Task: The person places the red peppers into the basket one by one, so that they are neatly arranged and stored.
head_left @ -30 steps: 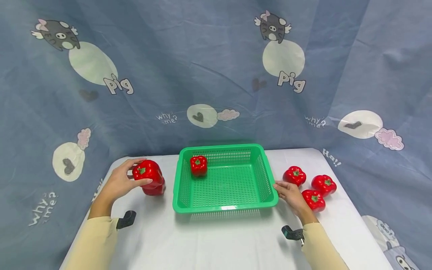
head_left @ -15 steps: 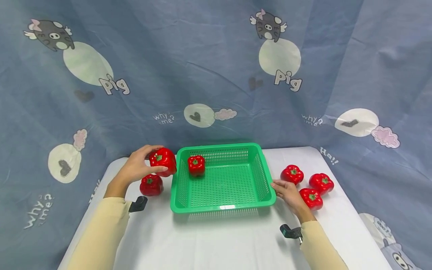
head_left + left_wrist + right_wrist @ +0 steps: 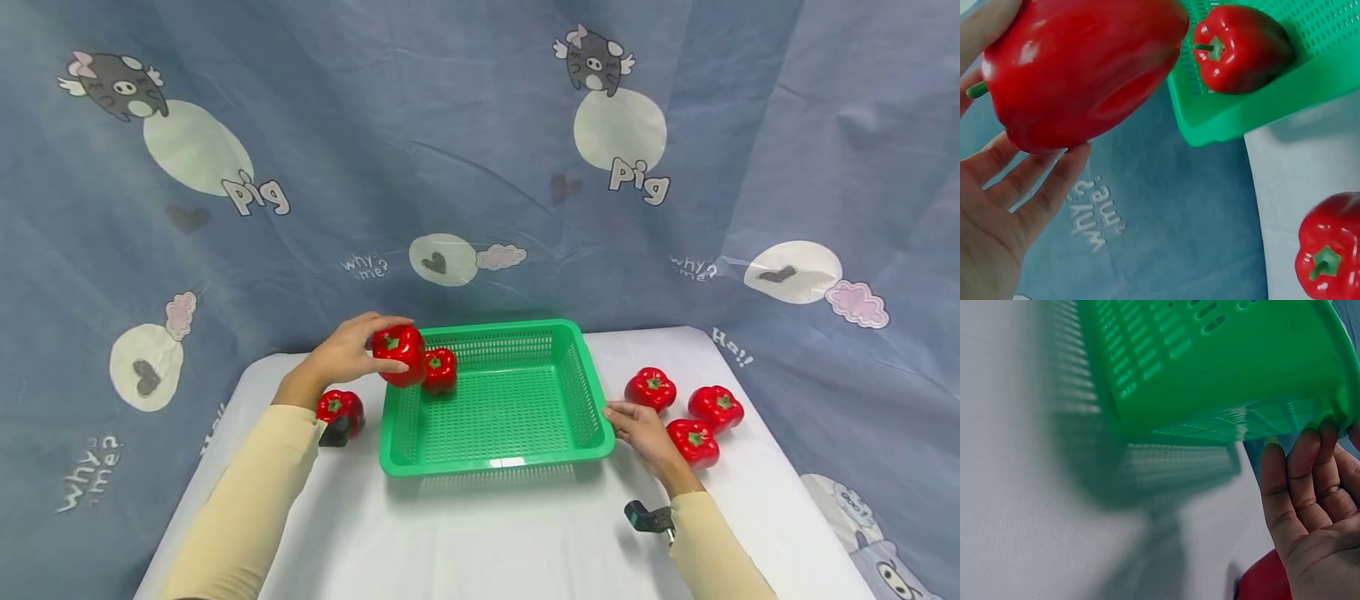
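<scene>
My left hand (image 3: 347,354) holds a red bell pepper (image 3: 403,360) by its sides, thumb on one side and fingers on the other. That pepper overlaps the left rim of a green plastic basket (image 3: 465,468) in the head view. Inside the basket's far left corner sits another red bell pepper (image 3: 1244,53). At the basket's right side my right hand (image 3: 647,435) grips the rim, its fingertips (image 3: 1310,440) tucked under the edge. A third bell pepper (image 3: 347,404) stands on the table left of the basket, partly covered by the left wrist's camera.
Three more red bell peppers (image 3: 693,442) cluster on the white tablecloth (image 3: 480,542) just right of the right hand. A blue curtain with printed pigs (image 3: 480,167) hangs right behind the table.
My left hand has carried its bell pepper rightward, from above the other pepper on the left to the basket's left rim. The right hand stays on the rim.
</scene>
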Demonstrator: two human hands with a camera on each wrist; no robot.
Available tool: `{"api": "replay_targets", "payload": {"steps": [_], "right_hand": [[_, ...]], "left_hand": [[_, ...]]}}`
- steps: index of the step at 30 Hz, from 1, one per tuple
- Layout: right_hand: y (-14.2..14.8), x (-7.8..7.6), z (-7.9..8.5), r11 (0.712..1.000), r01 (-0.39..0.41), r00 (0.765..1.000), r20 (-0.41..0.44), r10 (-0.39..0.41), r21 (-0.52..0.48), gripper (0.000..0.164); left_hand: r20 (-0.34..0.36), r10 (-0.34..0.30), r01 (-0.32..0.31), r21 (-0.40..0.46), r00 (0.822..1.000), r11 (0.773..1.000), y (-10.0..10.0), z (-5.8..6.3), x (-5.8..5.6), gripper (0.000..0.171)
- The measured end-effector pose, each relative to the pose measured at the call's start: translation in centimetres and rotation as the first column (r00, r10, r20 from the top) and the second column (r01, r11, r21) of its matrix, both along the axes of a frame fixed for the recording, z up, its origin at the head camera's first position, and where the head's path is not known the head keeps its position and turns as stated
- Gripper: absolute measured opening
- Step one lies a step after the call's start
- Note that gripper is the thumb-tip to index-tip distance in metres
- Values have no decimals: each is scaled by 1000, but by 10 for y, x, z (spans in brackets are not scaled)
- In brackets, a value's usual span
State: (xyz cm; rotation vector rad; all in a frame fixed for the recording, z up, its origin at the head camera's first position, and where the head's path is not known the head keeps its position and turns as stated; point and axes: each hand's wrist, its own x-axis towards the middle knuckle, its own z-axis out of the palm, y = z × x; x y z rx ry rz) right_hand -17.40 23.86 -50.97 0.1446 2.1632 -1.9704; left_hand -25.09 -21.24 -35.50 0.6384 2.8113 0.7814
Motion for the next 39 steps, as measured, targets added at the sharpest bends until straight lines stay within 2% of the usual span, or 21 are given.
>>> {"api": "replay_targets", "payload": {"steps": [7,22,28,33,36,39], "right_hand": [[3,-1,-3,1000,2,1000,3,-2,-1,45],[3,-2,-3,1000,17,1000,8,-17,-5,43],[3,-3,-5,1000,19,1000,9,-19,-2,43],[1,-3,-4,1000,29,999,15,-29,-1,42],[2,-3,-4,999,33,999,22,-33,-3,42],[3,-3,-4,999,40,999,24,-39,-18,41]], "left_hand": [[-6,-74,74,-26,997,997,19,2,-11,65],[60,-140,143,-45,988,989,64,-5,-36,64],[50,-154,157,-79,987,984,85,-17,-46,64],[1,-167,166,-121,986,979,98,-31,-52,64],[-19,-174,171,-120,985,978,104,-39,-55,64],[-8,-175,173,-110,985,979,111,-46,-57,64]]}}
